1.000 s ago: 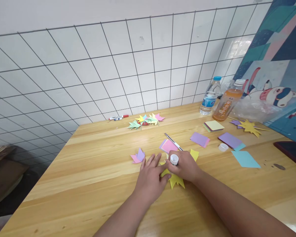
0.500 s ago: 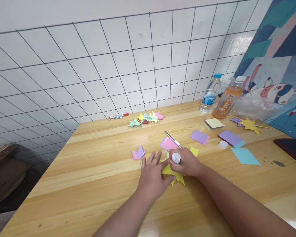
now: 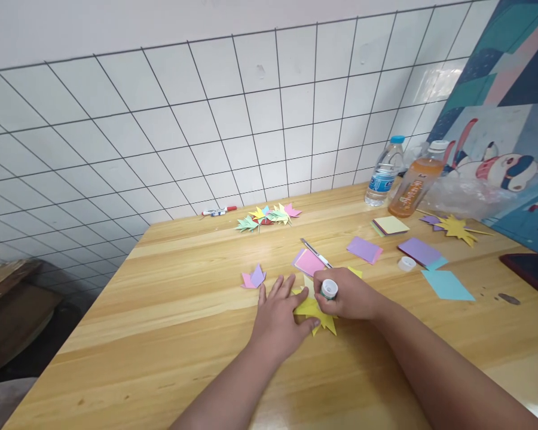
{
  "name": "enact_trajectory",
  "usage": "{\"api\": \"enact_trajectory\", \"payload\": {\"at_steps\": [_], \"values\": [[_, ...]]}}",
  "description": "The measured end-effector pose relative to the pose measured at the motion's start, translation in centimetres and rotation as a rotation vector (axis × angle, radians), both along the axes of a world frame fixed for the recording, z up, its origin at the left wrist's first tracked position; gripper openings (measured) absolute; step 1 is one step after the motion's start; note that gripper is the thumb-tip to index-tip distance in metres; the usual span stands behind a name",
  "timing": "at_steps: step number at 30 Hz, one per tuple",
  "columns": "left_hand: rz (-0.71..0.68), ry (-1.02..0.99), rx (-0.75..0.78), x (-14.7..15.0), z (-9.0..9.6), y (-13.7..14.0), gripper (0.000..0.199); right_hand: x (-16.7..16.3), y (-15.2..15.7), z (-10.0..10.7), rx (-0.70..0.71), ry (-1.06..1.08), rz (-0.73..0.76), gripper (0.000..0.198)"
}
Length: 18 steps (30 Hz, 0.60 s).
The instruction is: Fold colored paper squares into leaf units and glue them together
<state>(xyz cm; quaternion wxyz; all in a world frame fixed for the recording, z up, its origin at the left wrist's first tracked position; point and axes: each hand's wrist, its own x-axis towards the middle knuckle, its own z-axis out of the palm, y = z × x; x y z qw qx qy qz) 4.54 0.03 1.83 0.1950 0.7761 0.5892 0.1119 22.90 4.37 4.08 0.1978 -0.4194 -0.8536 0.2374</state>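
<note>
Pinning a yellow paper star (image 3: 312, 308) to the wooden table (image 3: 183, 310), we spread our left hand (image 3: 277, 319) open, apparently to steady it.
Our right hand (image 3: 350, 292) was closed around a white-ended tube (image 3: 329, 289) over the star; a white cap (image 3: 406, 263) lay to the right, probably for easy reach.

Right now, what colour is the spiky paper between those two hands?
Yellow. The spiky paper shows best in the head view, the only one here.

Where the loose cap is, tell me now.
In the head view, the loose cap lies on the table, right of the right hand, beside a purple sheet and just left of the blue sheet.
</note>
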Motion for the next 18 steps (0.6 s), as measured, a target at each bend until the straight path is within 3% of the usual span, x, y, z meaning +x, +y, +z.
{"api": "enact_trajectory", "payload": {"at_steps": [11,18], "values": [[-0.004,-0.016,0.03,-0.1,-0.2,-0.1,0.057,1.5,0.7,-0.8,-0.096,0.156,-0.052,0.006],[-0.026,-0.07,0.09,-0.5,-0.5,-0.1,0.055,4.2,1.5,0.2,-0.213,0.96,-0.444,0.045]]}}
